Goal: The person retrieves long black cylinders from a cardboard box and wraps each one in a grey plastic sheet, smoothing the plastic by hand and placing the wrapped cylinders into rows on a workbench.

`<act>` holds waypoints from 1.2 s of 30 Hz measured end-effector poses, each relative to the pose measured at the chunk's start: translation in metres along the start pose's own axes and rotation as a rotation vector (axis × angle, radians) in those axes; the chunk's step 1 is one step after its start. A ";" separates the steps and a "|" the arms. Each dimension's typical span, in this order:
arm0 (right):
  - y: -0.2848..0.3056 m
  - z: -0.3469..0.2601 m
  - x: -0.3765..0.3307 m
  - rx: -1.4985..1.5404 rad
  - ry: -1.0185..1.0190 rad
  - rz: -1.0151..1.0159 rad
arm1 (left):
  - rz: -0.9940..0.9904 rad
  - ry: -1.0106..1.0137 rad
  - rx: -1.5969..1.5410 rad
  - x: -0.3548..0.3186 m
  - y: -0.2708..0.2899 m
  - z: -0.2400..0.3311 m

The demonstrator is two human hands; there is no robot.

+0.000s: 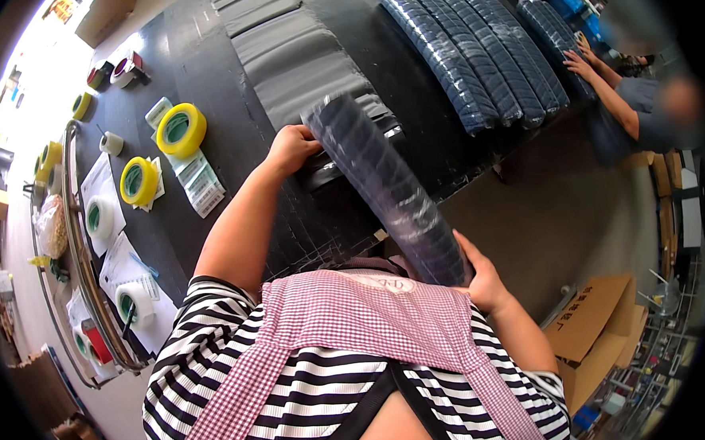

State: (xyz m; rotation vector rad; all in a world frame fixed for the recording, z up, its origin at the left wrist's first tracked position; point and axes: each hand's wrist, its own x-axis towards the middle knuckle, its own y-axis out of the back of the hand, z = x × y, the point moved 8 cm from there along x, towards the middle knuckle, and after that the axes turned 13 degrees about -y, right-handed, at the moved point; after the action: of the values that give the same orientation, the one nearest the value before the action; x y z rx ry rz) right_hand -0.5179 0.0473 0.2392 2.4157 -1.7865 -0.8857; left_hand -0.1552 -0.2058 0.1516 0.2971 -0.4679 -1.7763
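A dark, film-wrapped roll (391,194) slants in front of me, its far end over the black table and its near end by my apron. My left hand (293,149) has its fingers closed at the far end, against the roll's left side. Around the near end, my right hand (485,278) grips from the right. Grey sheet material (300,59) lies in flat folds on the table (218,84) beyond my left hand. Something dark and shiny, partly hidden behind the roll, sits beside that hand.
Several wrapped rolls (472,62) lie side by side at the far right. A co-worker's hands (579,63) rest on another roll there. Yellow tape rolls (180,129), label sheets (199,182) and tape dispensers (127,70) are at left, by a metal rail (77,258). An open carton (593,319) stands lower right.
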 end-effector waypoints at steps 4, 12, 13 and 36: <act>-0.004 0.013 -0.022 -0.438 0.007 0.192 | 0.004 0.075 -0.056 -0.007 0.001 0.009; -0.006 -0.005 -0.038 -0.814 0.104 0.394 | 0.296 -0.023 -0.654 -0.019 0.011 0.039; -0.007 -0.013 -0.037 -0.803 0.097 0.394 | 0.338 -0.134 -0.661 -0.023 0.014 0.050; -0.010 -0.186 0.373 -0.456 0.407 0.833 | 0.708 -0.217 -0.392 0.104 0.084 0.000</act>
State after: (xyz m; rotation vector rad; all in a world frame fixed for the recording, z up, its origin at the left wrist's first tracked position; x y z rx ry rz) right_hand -0.3561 -0.3364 0.2311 1.2609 -1.8771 -0.5528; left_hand -0.1088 -0.3232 0.1951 -0.3137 -0.3107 -1.1652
